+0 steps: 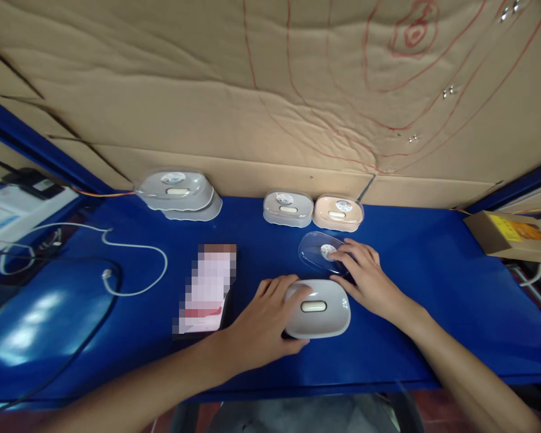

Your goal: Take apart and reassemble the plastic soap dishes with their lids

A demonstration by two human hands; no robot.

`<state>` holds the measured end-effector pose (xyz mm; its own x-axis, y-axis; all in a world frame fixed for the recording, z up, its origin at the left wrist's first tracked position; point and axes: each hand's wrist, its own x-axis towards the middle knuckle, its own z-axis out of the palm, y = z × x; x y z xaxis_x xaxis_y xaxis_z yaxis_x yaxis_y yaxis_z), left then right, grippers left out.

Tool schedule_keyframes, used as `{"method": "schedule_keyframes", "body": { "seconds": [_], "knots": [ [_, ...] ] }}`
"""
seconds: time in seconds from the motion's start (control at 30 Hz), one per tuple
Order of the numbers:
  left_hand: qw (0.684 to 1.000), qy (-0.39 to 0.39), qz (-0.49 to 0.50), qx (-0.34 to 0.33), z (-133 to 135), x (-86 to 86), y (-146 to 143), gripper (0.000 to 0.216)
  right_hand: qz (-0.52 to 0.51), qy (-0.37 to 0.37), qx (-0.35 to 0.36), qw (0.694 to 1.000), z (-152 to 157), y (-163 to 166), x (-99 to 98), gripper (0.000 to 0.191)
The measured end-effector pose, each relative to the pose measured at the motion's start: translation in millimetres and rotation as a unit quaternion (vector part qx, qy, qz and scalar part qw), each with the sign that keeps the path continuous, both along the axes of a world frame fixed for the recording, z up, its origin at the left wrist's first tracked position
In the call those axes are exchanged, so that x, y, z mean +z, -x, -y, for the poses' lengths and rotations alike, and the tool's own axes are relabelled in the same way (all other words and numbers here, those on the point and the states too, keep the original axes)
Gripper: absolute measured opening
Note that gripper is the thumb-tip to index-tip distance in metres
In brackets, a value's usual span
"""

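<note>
A grey oval soap-box base (318, 309) with a white oval piece in its middle lies on the blue table (424, 288) near the front edge. My left hand (264, 325) grips its left side, fingers curled over the rim. Just behind it lies a clear plastic lid (316, 251) with a round sticker. My right hand (365, 273) rests on that lid's right edge, fingertips pinching it.
Against the cardboard wall stand a grey lidded box (287, 208), a peach lidded box (338, 213) and two stacked grey ones (178, 191). A white cable (130, 264) loops at left. A pixelated card (207, 288) lies left of my hand. A cardboard box (509, 234) sits at right.
</note>
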<state>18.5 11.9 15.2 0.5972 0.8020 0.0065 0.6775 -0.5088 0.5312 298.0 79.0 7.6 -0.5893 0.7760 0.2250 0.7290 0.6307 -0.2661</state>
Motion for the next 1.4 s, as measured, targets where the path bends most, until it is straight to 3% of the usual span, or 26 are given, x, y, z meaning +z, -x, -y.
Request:
{"method": "schedule_keyframes", "body": {
  "seconds": [0.17,0.3,0.43,0.53,0.6,0.9,1.27,1.4],
  "knots": [
    [0.994,0.049,0.092,0.042,1,-2.2,4,0.09,-0.038,0.06,-0.023,0.997,-8,-8,1.8,0.042],
    [0.962,0.14,0.218,0.081,-1,-1.0,6,0.093,-0.181,0.105,-0.058,0.976,-12,-8,6.4,0.042],
    [0.883,0.279,0.352,0.138,-5,4.3,3,0.113,-0.315,0.206,-0.001,0.927,-5,-4,17.3,0.04],
    [0.817,0.352,0.424,0.167,-9,7.3,2,0.13,-0.278,0.196,0.075,0.937,6,1,26.1,0.044],
    [0.798,0.367,0.442,0.18,-10,7.4,2,0.134,-0.236,0.179,0.103,0.949,13,5,29.4,0.05],
    [0.771,0.376,0.48,0.182,-11,1.3,3,0.124,-0.193,0.156,0.132,0.96,18,9,26.4,0.055],
    [0.792,0.353,0.473,0.157,-12,7.0,4,0.101,-0.109,0.103,0.144,0.978,24,9,26.0,0.06],
    [0.787,0.347,0.482,0.167,-14,5.2,4,0.096,-0.071,0.096,0.137,0.983,25,10,24.8,0.077]
  ]
}}
